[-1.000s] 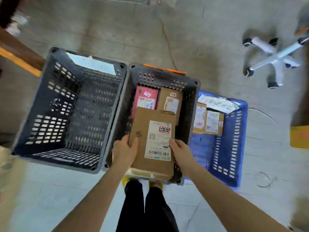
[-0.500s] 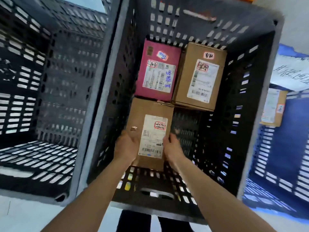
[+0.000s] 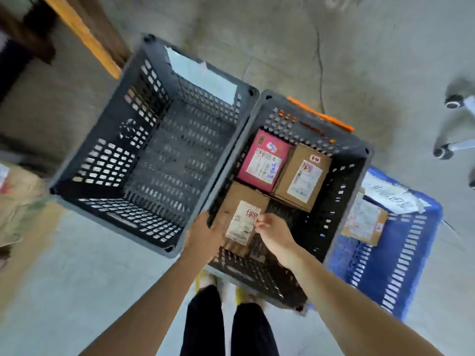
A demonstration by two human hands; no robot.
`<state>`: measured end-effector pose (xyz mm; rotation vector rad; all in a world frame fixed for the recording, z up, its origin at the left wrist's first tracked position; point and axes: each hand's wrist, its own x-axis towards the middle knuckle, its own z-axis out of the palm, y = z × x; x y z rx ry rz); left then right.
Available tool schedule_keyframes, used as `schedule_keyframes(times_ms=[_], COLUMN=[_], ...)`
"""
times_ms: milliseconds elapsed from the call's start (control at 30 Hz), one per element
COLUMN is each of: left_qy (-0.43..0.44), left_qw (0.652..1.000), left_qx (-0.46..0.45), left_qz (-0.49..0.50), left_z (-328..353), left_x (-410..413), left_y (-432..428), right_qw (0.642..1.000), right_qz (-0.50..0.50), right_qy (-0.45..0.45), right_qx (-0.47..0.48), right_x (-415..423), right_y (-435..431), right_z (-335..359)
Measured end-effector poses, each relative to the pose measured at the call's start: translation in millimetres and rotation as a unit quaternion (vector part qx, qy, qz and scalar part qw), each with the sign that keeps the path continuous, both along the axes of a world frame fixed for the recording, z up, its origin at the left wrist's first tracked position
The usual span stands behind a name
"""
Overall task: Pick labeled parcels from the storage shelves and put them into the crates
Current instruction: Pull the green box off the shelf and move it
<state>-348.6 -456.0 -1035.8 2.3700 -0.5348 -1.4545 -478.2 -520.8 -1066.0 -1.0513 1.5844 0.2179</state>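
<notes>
A flat brown parcel (image 3: 240, 199) with a white label lies on the floor of the middle dark grey crate (image 3: 350, 146), in its near left corner. Behind it stand a pink parcel (image 3: 264, 160) and a taller brown box (image 3: 303, 176), side by side. My left hand (image 3: 205, 237) hovers at the crate's near left rim, fingers loose, holding nothing. My right hand (image 3: 272, 232) hangs just above the parcel's label with loosely curled fingers, off the cardboard.
An empty grey crate (image 3: 144, 140) with a paper sheet (image 3: 203, 75) on its far rim stands on the left. On the right, a blue crate (image 3: 401, 253) holds a labelled parcel (image 3: 365, 222). A chair base (image 3: 457, 146) stands at the far right, an orange shelf beam (image 3: 79, 34) at the upper left.
The brown parcel went down into the middle crate and both hands came off it. My head has risen, so all three crates are back in view.
</notes>
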Motion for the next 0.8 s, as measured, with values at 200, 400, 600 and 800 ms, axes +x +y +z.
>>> schedule_keyframes(times_ms=[200,400,600,800], left_qy=[-0.056,-0.129,-0.197,-0.27], left_qw=[0.987,0.942,0.855,0.783], left_qx=[-0.096,-0.185,-0.292,-0.368], left_qz=[0.113,0.251,0.38,0.423], left_z=[175.1,341.9,481.5,566.3], left_x=[56.9,113.1,164.1,197.1], left_y=[12.8,72.6,167.9,278.6], right_qw=[0.987,0.941,0.864,0.796], right_qz=[0.045,0.181,0.267,0.338], right_qy=[-0.149,-0.26,-0.374,-0.449], right_qx=[-0.048,-0.122,-0.206,-0.224], right_x=[71.2,148.9,233.3,302.2], right_y=[-28.0,-6.5,52.7,143.4], right_z=[175.9,354.1,501.9,595.0])
